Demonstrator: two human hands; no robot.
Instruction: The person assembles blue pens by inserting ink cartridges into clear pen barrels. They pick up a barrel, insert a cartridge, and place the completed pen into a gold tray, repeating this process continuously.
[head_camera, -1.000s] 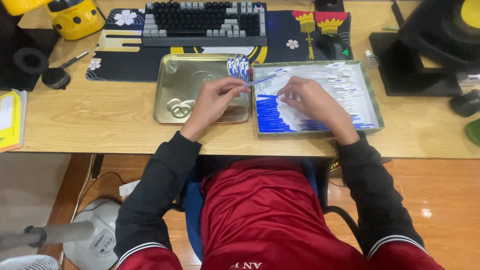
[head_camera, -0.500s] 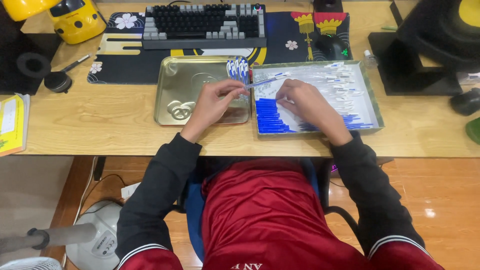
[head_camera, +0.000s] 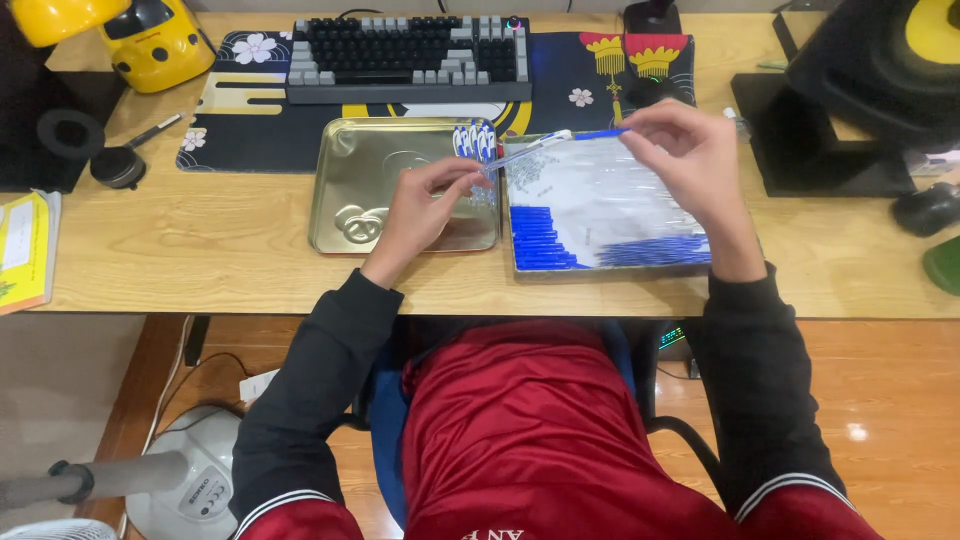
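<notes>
My left hand hovers over the gold metal tray and pinches the clear end of a pen. My right hand grips the same pen's blue end above the far edge of the second tray. The pen slants between both hands, lifted off the trays. The second tray is filled with a pile of clear pens with blue caps. A small bunch of blue-capped pens lies in the gold tray's far right corner.
A keyboard on a patterned desk mat lies behind the trays. A yellow lamp stands at the far left, a black monitor stand and a mouse at the right. A yellow book is at the left edge.
My right hand has lifted from the pen pile toward the tray's far edge, taking the pen's blue end up with it. My left hand stays on the other end.
</notes>
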